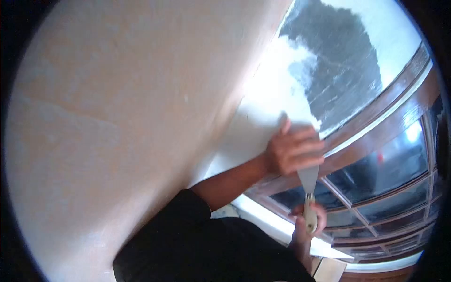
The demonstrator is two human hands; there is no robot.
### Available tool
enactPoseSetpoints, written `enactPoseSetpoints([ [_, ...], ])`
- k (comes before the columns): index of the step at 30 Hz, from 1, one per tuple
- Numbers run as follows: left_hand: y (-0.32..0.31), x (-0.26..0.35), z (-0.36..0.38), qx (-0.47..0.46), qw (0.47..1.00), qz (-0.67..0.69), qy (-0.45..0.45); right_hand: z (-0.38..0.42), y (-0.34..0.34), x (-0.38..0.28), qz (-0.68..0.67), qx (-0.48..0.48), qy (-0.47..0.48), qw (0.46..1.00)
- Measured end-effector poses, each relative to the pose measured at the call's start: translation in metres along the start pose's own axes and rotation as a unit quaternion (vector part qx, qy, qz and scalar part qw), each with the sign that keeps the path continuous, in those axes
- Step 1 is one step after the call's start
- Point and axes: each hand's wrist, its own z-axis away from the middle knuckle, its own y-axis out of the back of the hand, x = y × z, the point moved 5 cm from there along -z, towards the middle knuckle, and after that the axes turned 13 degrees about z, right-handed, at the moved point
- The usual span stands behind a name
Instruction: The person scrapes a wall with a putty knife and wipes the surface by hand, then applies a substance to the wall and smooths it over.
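My right hand (314, 220) is wrapped around the pale handle of a putty knife (308, 181), whose metal blade points up toward the wall. My left hand (293, 149) is slightly blurred, with the fingers stretched across the upper part of the blade and the thumb raised apart. It seems to touch the blade; the blade's far edge is hidden behind it. Just above the left hand is a white wall (263, 105) with a dark grey patch (345, 66), ragged where the white coating meets it.
A brown wooden frame (390, 105) borders the wall, with a paned window (387, 157) beyond it on the right. A broad beige surface (117, 103) fills the left side. A white ledge (268, 218) runs below the window. My black sleeve (164, 235) covers the lower middle.
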Motion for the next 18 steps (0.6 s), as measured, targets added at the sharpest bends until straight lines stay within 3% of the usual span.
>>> enactPoseSetpoints([
  [1, -0.015, 0.006, 0.015, -0.026, 0.999, -0.007, -0.026, 0.019, 0.012, 0.011, -0.003, 0.005, -0.044, 0.999],
  [3, -0.028, 0.019, 0.029, -0.096, 0.994, 0.048, 0.005, 0.052, 0.033, 0.022, -0.071, 0.03, -0.119, 0.99],
  [7, -0.052, 0.056, 0.059, -0.158, 0.983, 0.096, -0.025, 0.085, 0.062, 0.023, -0.045, 0.034, -0.229, 0.972],
  [9, -0.052, 0.064, 0.069, -0.153, 0.974, 0.152, 0.076, 0.085, 0.067, 0.017, -0.007, 0.018, -0.228, 0.973],
  [11, -0.041, 0.074, 0.067, -0.142, 0.975, 0.146, 0.093, 0.095, 0.07, 0.021, 0.025, 0.034, -0.244, 0.969],
  [15, -0.006, 0.08, 0.081, -0.173, 0.967, 0.105, 0.154, 0.088, 0.057, 0.001, 0.127, -0.065, -0.168, 0.975],
  [18, 0.036, 0.083, 0.082, -0.192, 0.961, 0.048, 0.192, 0.094, 0.05, 0.001, 0.142, -0.083, -0.148, 0.975],
])
